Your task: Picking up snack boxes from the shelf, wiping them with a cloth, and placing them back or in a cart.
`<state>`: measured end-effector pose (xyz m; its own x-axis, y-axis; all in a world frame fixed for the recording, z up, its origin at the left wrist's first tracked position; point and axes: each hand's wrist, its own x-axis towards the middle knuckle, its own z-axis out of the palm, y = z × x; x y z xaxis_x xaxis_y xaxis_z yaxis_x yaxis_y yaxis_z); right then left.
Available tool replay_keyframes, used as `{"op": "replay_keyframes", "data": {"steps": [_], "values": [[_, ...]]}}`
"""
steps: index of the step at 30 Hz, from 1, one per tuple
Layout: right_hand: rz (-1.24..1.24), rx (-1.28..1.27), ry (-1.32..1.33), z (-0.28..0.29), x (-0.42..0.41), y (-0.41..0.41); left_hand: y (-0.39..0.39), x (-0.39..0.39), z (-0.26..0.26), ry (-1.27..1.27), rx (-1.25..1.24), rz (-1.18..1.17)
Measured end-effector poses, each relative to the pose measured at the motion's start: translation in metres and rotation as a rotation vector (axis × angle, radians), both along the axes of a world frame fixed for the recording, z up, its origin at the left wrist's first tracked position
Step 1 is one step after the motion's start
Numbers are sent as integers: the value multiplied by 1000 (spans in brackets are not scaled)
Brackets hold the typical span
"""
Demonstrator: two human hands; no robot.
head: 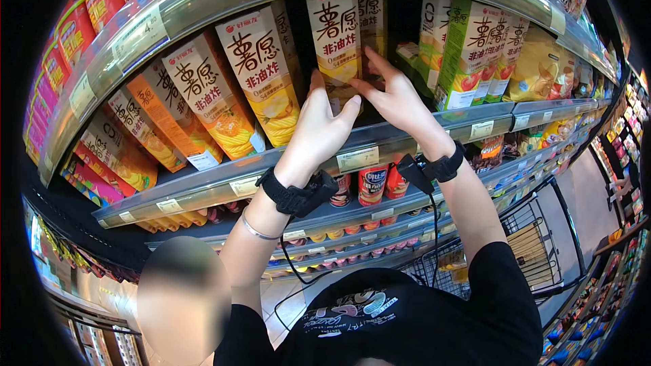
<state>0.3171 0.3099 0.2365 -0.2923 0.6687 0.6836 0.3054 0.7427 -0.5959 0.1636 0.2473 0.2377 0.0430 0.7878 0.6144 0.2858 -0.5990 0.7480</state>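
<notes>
A tall white-and-yellow snack carton (334, 35) stands upright on the shelf before me, between my two hands. My left hand (328, 117) is at its lower left, thumb in front of the lower part and fingers along the left side. At the right side, my right hand (389, 86) has its fingers spread, the fingertips at the carton's edge. How firmly either hand touches it cannot be told. Another snack carton (372, 10) stands behind to the right. To the left, a similar yellow carton (259, 76) leans slightly. Black straps with small devices circle both wrists.
The shelf's front rail (402, 145) runs below my hands, with price tags on it. Green-sided cartons (455, 56) and yellow bags (531, 68) stand to the right, orange cartons (208, 96) to the left. A shopping cart (534, 244) is at lower right. A blurred oval covers the lower left.
</notes>
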Motion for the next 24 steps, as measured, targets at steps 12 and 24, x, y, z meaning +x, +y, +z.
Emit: {"op": "replay_keyframes", "data": {"steps": [12,24], "values": [[-123,216,27,-4,0,-16,-3,-3,-10,123,89,50],[-140,45,299,-25,66,-130,-83,10,-36,232,152,-143]]}}
